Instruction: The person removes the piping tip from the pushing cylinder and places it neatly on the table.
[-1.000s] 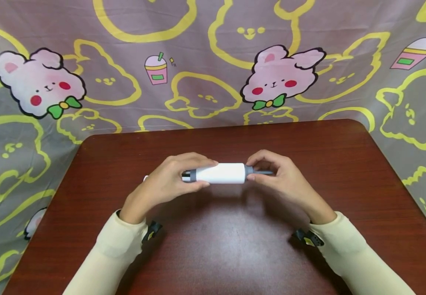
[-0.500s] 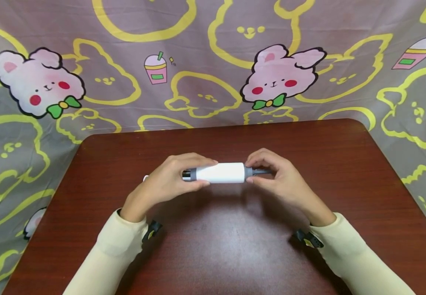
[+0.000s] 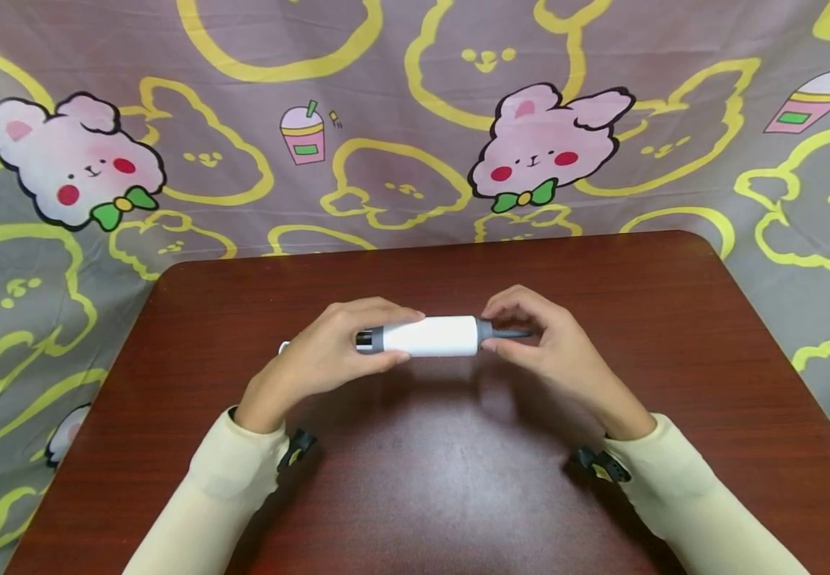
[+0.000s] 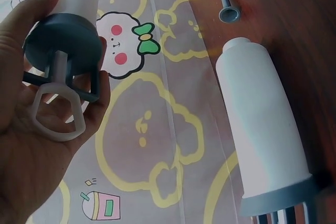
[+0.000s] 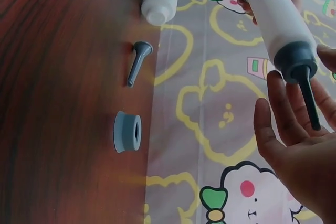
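In the head view a white syringe lies level between my two hands, above the table. My left hand grips its barrel at the plunger end, thumb on one side and fingers on the other. The left wrist view shows that end's blue-grey flange with side grips and a pale plunger ring in front of my palm. My right hand pinches the blue-grey cap at the other end. A long thin nozzle sticks out of the cap, toward my right palm.
On the brown wooden table the wrist views show a second white syringe barrel, a loose grey nozzle and a blue-grey ring cap. Patterned cloth hangs behind and beside the table.
My right hand's fingers and thumb have shifted slightly around the cap. The left hand and the syringe stay almost in place.
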A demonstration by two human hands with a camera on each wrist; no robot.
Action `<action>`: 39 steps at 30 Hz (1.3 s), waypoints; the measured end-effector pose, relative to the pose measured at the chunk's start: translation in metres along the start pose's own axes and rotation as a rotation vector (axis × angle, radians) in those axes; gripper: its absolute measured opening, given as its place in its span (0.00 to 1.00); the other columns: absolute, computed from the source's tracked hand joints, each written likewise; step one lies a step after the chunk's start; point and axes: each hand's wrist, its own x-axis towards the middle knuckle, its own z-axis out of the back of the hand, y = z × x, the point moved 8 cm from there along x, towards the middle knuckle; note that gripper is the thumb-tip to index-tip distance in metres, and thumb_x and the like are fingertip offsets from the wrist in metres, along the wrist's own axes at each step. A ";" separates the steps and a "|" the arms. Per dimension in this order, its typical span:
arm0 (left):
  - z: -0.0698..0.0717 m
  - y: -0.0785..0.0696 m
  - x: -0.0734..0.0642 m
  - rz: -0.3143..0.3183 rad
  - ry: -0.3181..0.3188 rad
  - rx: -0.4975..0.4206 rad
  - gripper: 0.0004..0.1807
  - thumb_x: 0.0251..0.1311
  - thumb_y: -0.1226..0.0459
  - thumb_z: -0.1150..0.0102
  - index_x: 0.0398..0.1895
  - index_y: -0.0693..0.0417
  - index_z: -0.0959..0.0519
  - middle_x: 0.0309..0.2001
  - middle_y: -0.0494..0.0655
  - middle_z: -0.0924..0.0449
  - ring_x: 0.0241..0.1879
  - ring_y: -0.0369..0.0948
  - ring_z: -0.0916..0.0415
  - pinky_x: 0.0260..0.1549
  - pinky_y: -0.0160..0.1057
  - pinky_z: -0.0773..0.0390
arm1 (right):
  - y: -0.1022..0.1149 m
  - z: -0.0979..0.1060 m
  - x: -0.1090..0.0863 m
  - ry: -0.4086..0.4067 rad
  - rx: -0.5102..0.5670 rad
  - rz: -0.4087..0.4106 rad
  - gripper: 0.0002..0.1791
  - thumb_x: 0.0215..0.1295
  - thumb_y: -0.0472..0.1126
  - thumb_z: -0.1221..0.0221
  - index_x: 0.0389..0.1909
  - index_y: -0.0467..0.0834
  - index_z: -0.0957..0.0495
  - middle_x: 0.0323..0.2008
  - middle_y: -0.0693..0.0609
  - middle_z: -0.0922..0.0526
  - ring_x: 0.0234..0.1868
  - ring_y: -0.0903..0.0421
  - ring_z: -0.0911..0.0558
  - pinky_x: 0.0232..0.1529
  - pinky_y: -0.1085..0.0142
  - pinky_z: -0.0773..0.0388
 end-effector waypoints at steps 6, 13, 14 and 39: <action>0.000 -0.001 -0.002 -0.007 -0.002 0.005 0.26 0.61 0.58 0.23 0.64 0.41 0.17 0.58 0.37 0.15 0.51 0.36 0.19 0.47 0.41 0.17 | -0.005 0.000 0.001 0.026 0.006 -0.069 0.11 0.68 0.35 0.31 0.49 0.45 0.18 0.48 0.51 0.16 0.45 0.54 0.15 0.46 0.68 0.17; 0.000 -0.003 -0.002 -0.014 0.003 0.013 0.26 0.62 0.57 0.24 0.64 0.41 0.17 0.58 0.37 0.15 0.51 0.36 0.19 0.47 0.41 0.17 | -0.006 -0.003 0.001 0.042 0.016 -0.076 0.11 0.68 0.34 0.32 0.48 0.45 0.18 0.46 0.52 0.16 0.43 0.55 0.15 0.43 0.67 0.17; 0.000 -0.003 -0.002 -0.016 0.004 0.013 0.26 0.62 0.57 0.24 0.64 0.41 0.17 0.58 0.37 0.15 0.51 0.36 0.19 0.47 0.41 0.17 | -0.006 -0.003 0.001 0.042 0.026 -0.071 0.11 0.67 0.33 0.32 0.48 0.44 0.18 0.46 0.52 0.16 0.43 0.55 0.15 0.43 0.67 0.17; 0.001 -0.006 -0.001 -0.028 -0.008 0.014 0.26 0.62 0.58 0.24 0.64 0.42 0.17 0.57 0.37 0.15 0.52 0.36 0.19 0.49 0.42 0.17 | 0.000 -0.003 -0.003 0.023 0.063 -0.011 0.15 0.64 0.29 0.30 0.49 0.43 0.20 0.51 0.49 0.19 0.49 0.55 0.14 0.50 0.68 0.15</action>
